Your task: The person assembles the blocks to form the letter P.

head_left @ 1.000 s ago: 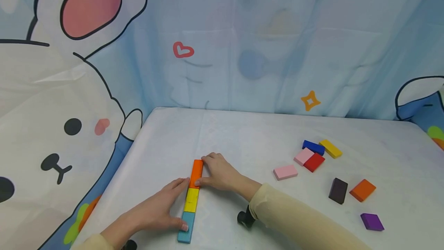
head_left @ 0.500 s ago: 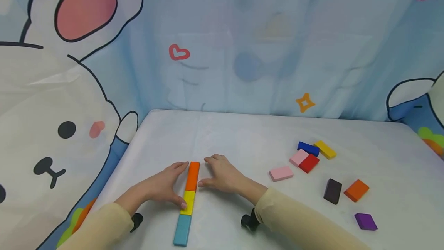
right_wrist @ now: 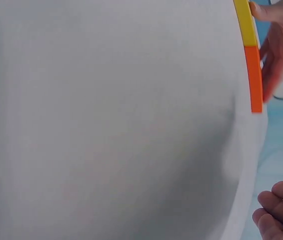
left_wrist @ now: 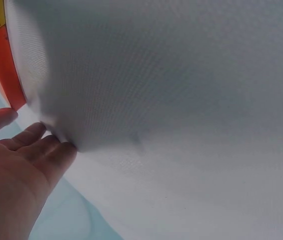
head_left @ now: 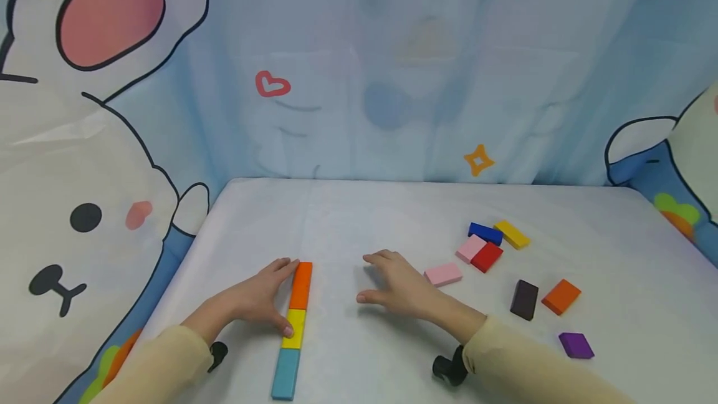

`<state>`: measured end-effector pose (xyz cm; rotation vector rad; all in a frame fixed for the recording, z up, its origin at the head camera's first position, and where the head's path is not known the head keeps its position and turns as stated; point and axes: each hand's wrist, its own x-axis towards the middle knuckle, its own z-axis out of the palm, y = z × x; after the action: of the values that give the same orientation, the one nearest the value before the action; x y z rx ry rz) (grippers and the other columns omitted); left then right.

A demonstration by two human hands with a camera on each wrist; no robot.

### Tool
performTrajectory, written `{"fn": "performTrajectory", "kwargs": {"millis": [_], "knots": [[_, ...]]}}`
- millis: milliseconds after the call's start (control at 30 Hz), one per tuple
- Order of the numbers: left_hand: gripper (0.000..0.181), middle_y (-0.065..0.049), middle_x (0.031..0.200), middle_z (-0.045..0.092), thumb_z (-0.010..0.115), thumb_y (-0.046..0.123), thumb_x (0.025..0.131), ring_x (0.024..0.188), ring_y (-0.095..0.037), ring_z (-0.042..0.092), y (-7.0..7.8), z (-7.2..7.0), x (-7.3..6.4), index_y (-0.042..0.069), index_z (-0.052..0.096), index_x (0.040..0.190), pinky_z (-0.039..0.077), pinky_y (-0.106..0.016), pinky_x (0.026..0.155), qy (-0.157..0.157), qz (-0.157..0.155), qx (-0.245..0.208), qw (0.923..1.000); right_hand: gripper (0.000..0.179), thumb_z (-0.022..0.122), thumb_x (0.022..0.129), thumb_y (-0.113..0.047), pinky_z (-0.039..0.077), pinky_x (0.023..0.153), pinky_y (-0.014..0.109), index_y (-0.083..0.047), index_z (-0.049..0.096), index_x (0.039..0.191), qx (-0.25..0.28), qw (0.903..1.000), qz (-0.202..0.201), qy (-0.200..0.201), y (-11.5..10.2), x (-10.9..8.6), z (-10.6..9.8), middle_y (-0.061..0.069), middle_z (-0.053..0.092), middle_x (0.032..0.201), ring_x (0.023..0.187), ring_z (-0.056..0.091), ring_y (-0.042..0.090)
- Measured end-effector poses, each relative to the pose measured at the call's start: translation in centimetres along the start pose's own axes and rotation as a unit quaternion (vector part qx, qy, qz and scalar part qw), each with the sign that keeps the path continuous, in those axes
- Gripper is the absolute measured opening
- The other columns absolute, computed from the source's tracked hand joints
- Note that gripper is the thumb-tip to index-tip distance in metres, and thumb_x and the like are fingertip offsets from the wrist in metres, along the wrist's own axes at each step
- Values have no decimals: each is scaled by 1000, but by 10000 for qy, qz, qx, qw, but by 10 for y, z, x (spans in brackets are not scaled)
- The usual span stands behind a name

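An orange block [head_left: 301, 285], a yellow block [head_left: 294, 329] and a light blue block [head_left: 285, 374] lie end to end in one row on the white table. My left hand [head_left: 255, 296] is along the row's left side, its thumb at the yellow block and its fingertips by the far end of the orange one. Extended fingers also show in the left wrist view, beside the orange block [left_wrist: 4, 67]. Well to the right of the row, my right hand [head_left: 401, 285] hovers with spread, relaxed fingers and holds nothing. A pink block [head_left: 443, 274] lies just beyond it.
Farther right lie blue [head_left: 485, 233], yellow [head_left: 512, 234], pink [head_left: 470, 248] and red [head_left: 487, 257] blocks in a cluster. Black [head_left: 524, 300], orange [head_left: 561, 297] and purple [head_left: 576, 345] blocks lie nearer. A patterned curtain [head_left: 336, 129] hangs behind the table.
My right hand has let go of the orange block and moved right, away from the row. The left thumb has shifted from the light blue block up to the yellow one.
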<state>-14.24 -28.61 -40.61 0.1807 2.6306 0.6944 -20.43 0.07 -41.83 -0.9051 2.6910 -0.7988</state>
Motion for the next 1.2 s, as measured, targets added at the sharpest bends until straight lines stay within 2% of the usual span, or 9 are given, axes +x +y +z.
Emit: {"fn": "performTrajectory", "kwargs": {"millis": [267, 400, 567, 833, 1033, 1200], "knots": [[117, -19, 169, 22, 96, 35, 69, 151, -41, 32, -3, 1, 1, 9, 29, 161, 36, -63, 118, -14, -16, 8, 10000, 70, 78, 90, -38, 55, 101, 56, -4, 53, 146, -114, 9979, 466, 424, 46, -35, -50, 22, 56, 145, 129, 57, 40], [117, -21, 168, 21, 95, 36, 69, 151, -42, 31, -3, -1, -1, 7, 29, 161, 36, -63, 118, -62, 19, 44, 10000, 71, 77, 91, -36, 52, 102, 62, 3, 52, 145, -413, 9945, 581, 764, 76, -49, -74, 28, 55, 143, 129, 54, 47], [117, -22, 168, 21, 95, 38, 70, 151, -43, 30, -2, -1, -1, 7, 28, 161, 36, -64, 117, -87, 23, 92, 9999, 74, 77, 91, -35, 49, 100, 67, 9, 50, 143, -816, 9867, 1079, 902, 109, -62, -95, 35, 53, 142, 128, 51, 53], [117, -21, 168, 23, 96, 35, 69, 150, -44, 32, 0, 1, -1, 8, 30, 161, 37, -65, 116, 15, 55, -8, 10000, 81, 77, 89, -38, 45, 101, 72, 14, 46, 144, -977, 9759, 1823, 689, 136, -74, -104, 41, 45, 143, 133, 41, 59], [117, -21, 168, 23, 96, 35, 68, 150, -43, 33, 0, 1, -3, 8, 29, 161, 37, -64, 116, 11, 20, -13, 10000, 87, 79, 87, -42, 47, 100, 71, 17, 45, 142, -1073, 9720, 2017, 549, 142, -72, -103, 43, 46, 139, 129, 43, 59], [116, -21, 168, 23, 96, 34, 68, 150, -43, 33, 0, 1, -3, 9, 30, 161, 37, -65, 116, 15, 50, -18, 10000, 86, 80, 86, -42, 50, 98, 68, 18, 48, 138, -1284, 9699, 2006, 513, 145, -70, -101, 43, 51, 134, 125, 47, 57]]}}
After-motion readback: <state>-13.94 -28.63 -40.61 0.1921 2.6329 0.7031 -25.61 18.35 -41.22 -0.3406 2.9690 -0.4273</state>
